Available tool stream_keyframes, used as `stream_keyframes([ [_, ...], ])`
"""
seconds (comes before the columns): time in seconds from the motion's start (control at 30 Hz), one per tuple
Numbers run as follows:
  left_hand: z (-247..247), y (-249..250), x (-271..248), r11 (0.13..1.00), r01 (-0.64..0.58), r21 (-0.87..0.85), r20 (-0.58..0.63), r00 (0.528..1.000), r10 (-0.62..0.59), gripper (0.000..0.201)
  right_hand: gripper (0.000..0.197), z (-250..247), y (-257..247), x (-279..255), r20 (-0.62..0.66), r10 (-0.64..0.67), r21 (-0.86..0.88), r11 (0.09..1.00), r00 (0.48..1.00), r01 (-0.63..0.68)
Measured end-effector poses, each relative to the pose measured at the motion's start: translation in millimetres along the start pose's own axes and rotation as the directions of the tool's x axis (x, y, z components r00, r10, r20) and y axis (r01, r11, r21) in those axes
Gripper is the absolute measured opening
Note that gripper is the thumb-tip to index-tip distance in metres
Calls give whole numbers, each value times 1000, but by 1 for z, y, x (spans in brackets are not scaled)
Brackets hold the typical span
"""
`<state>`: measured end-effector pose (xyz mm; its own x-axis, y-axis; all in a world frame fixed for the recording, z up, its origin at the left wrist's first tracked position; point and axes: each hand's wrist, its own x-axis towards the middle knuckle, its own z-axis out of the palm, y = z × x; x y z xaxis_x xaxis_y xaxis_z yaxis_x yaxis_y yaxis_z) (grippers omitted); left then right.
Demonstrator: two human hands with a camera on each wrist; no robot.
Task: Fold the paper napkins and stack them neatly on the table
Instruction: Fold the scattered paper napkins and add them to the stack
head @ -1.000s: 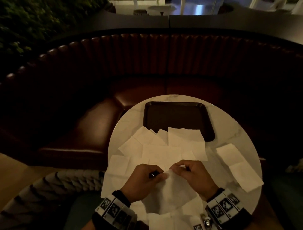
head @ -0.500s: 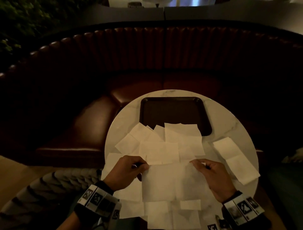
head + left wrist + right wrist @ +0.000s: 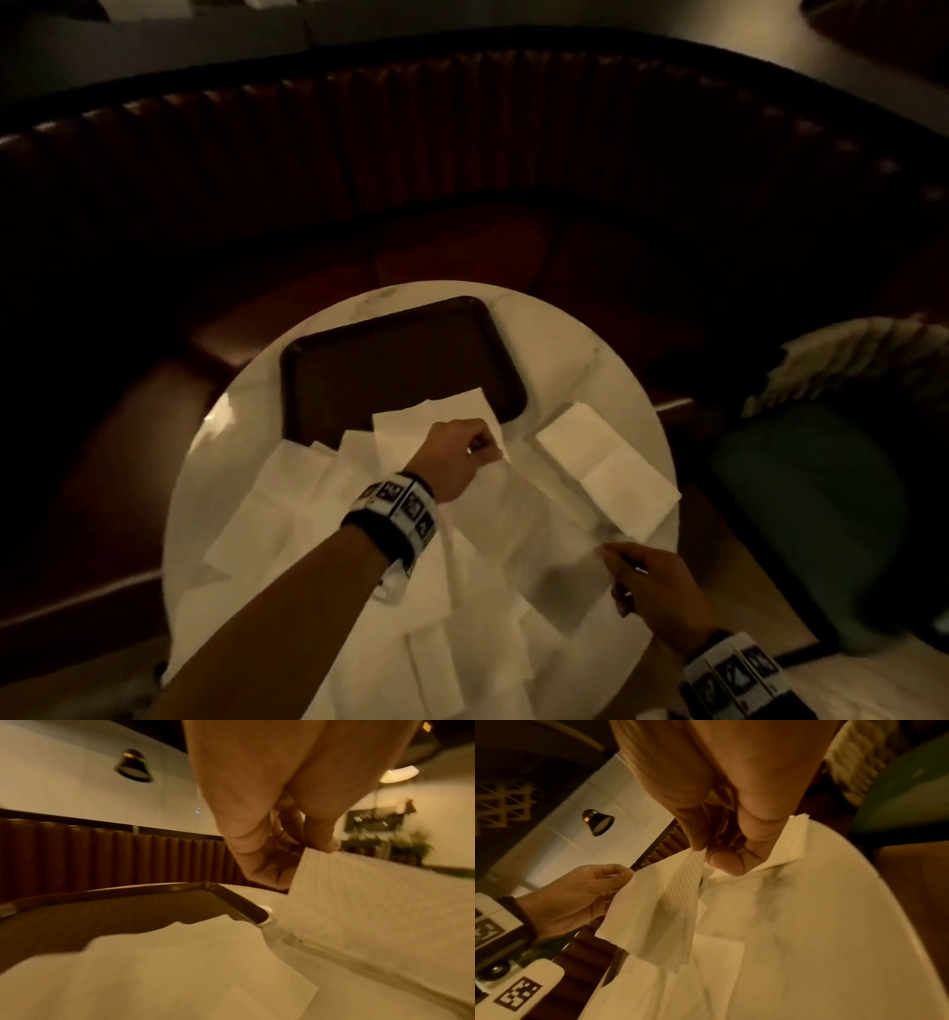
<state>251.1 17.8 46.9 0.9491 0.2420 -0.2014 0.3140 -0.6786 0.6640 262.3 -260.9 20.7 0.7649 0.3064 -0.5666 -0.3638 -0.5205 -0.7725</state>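
Observation:
A thin white napkin [image 3: 544, 514] hangs spread just above the round table [image 3: 580, 360], held by opposite ends. My left hand [image 3: 488, 452] pinches its far end near the tray's right corner; the thumb and fingers [image 3: 321, 841] are plain in the left wrist view on the napkin [image 3: 359, 892]. My right hand [image 3: 613, 555] pinches the near end at the table's right edge, and its fingers [image 3: 698, 841] clamp the sheet [image 3: 659, 912]. A folded napkin stack [image 3: 606, 462] lies on the right side, just beyond the held sheet. Several unfolded napkins [image 3: 287, 503] cover the near and left parts.
A dark brown tray [image 3: 400, 360] sits at the table's far side, with one napkin overlapping its near rim. A curved red leather booth [image 3: 462, 154] wraps around behind. A teal chair seat [image 3: 811, 488] stands to the right.
Both hands carried the napkin to the right. The left hand reached across toward the tray's right corner and the right hand drew to the table's right edge, while the head turned right.

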Motion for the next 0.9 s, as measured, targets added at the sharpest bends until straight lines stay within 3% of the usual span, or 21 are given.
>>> stream_keyframes([
  [0.27,75,50,142,997,-57,45,119,992,51,13,21,-68,13,84,-248,57,-129,987,967,-91],
  [0.47,118,42,201,979,-57,196,154,988,27,17,28,-86,12,128,-294,34,-235,966,955,-107],
  [0.63,136,37,202,908,-153,390,90,988,128,20,26,-80,20,143,-252,-35,-429,900,967,-79],
  [0.73,142,40,177,813,-241,530,69,968,242,30,38,-71,25,139,-269,-177,-613,790,947,-27],
  [0.83,153,40,142,736,-398,548,250,917,309,39,53,-55,21,134,-155,-367,-765,632,917,124],
  [0.9,160,36,126,718,-447,533,361,888,285,46,53,-41,16,136,-61,-394,-791,579,917,196],
])
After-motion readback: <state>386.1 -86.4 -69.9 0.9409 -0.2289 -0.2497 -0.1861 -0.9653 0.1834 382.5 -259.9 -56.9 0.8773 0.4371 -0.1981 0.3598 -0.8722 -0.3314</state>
